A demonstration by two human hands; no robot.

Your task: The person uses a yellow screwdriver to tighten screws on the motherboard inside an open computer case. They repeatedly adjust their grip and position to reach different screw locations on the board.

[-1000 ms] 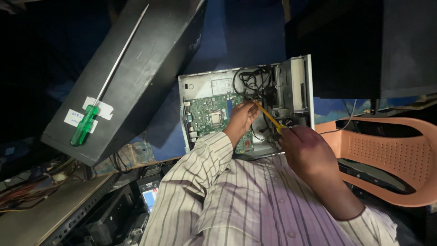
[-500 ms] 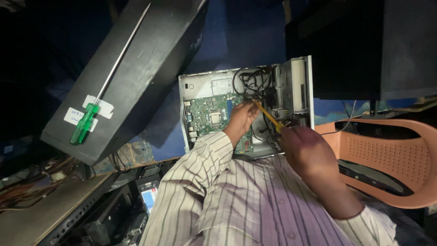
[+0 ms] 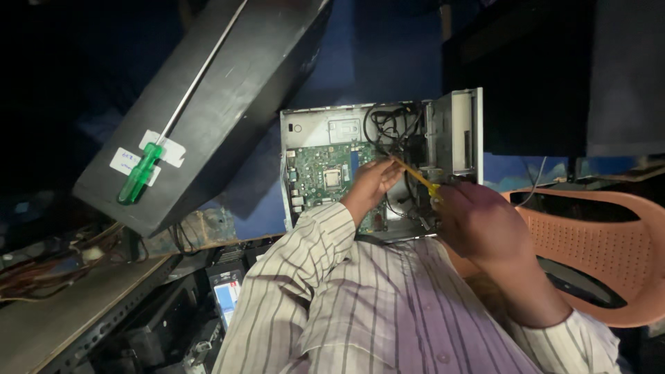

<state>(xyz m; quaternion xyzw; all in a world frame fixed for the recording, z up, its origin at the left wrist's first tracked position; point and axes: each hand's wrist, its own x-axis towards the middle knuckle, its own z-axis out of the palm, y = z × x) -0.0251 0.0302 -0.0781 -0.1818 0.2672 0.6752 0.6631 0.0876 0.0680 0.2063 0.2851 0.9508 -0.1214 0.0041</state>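
We see open computer case (image 3: 315,128), boxy grey metal, green circuit board (image 3: 318,173) inside, tangled black cables (image 3: 388,125) above. Right hand (image 3: 485,225) fingers wrapped tight around yellow-handled screwdriver (image 3: 415,176), thin shaft slanting into case. Left hand (image 3: 373,181) rests on board, fingers loosely curled, grip unclear. Green-handled screwdriver (image 3: 138,173) lies on flat black panel (image 3: 228,104). Perforated orange plastic chair (image 3: 596,242) right.

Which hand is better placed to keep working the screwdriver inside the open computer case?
Likely the right hand: it grips the yellow-handled screwdriver, tip pointing into the open grey metal computer case. The left hand rests over the green motherboard, without a tool.
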